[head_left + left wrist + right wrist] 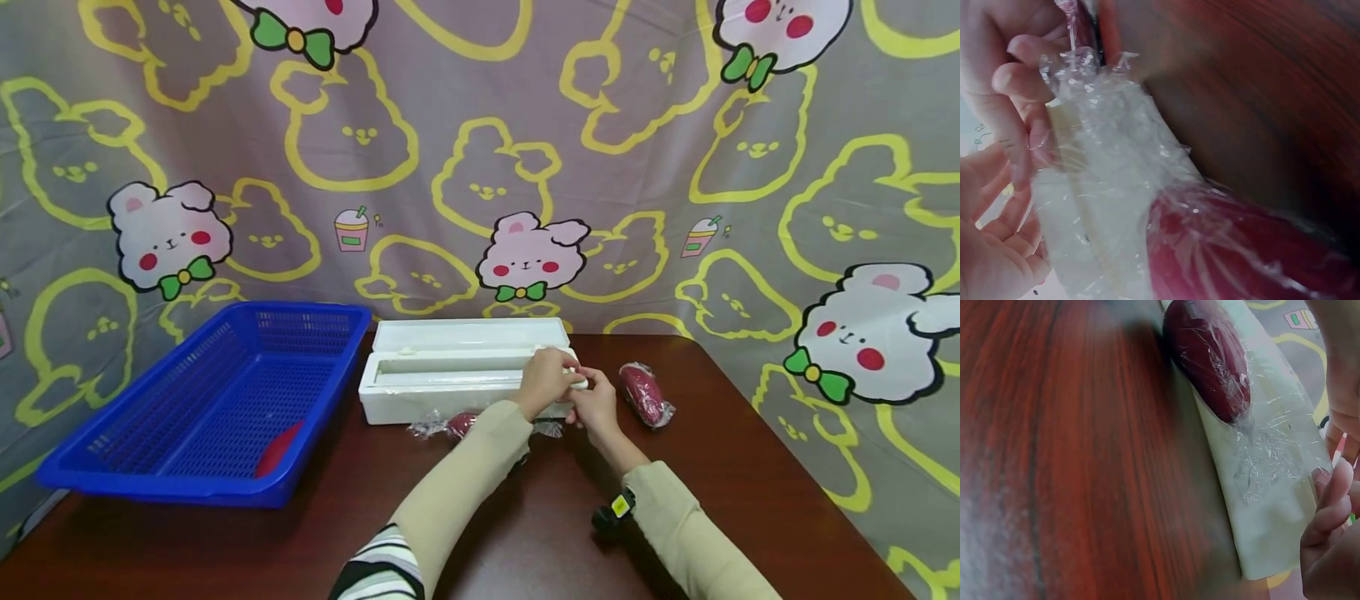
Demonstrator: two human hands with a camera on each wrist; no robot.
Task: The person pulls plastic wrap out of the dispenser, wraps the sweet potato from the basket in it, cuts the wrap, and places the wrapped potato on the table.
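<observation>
A long white cling film box (pixel 442 406) lies on the table, its lid raised. My left hand (pixel 546 382) and right hand (pixel 596 404) meet over the box's right end, fingertips close together. Clear cling film (pixel 1272 450) reaches the right hand's fingers, which pinch its edge. Whether the left fingers also hold the film is hidden. In front of the box lies a dark red oblong item (pixel 460 425) in clear film, partly behind the left forearm. Its shiny, film-covered side (pixel 1207 356) shows in the right wrist view. Another wrapped red item (pixel 645 393) lies right of the hands.
A large blue plastic basket (pixel 176 492) stands left of the box, with a red item (pixel 277 450) inside against its near right side. The dark wooden table (pixel 540 533) ends at a patterned cloth (pixel 450 108) behind and at the right.
</observation>
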